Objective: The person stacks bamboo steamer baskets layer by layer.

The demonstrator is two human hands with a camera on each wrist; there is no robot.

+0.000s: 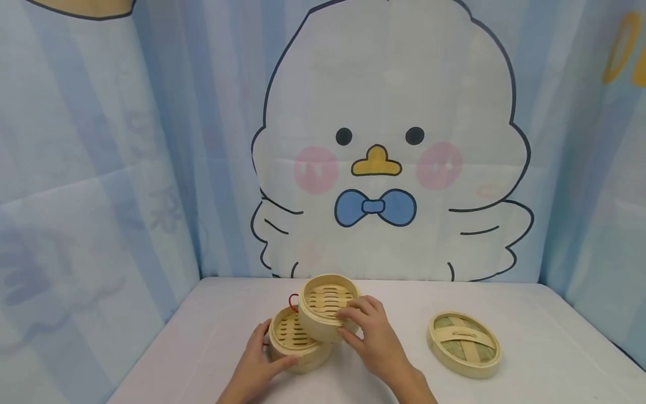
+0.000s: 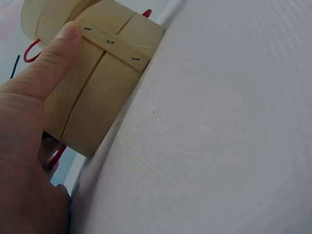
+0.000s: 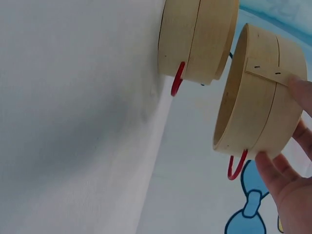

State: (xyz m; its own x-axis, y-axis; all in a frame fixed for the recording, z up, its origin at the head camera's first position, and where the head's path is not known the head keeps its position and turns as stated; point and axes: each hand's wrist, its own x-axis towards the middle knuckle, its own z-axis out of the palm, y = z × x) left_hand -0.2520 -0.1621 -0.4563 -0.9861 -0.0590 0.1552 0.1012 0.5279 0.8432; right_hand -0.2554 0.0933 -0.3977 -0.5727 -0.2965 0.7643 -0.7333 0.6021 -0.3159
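A round bamboo steamer basket point(image 1: 290, 331) with a slatted floor sits on the table. My left hand point(image 1: 256, 359) grips its side, the thumb along the front wall, as the left wrist view shows. My right hand point(image 1: 370, 336) holds a second bamboo steamer basket point(image 1: 323, 325) by its right side, tilted and raised over the right part of the first. In the right wrist view this raised basket point(image 3: 263, 92) hangs apart from the lower basket point(image 3: 195, 39), with a gap between them. A red loop handle point(image 3: 237, 165) hangs from its wall.
A bamboo steamer lid point(image 1: 464, 343) with a woven top and strap handle lies on the right side of the white table point(image 1: 222, 320). Behind the table hangs a cloth curtain point(image 1: 227, 168) printed with a cartoon bird, and more cloth hangs on both sides.
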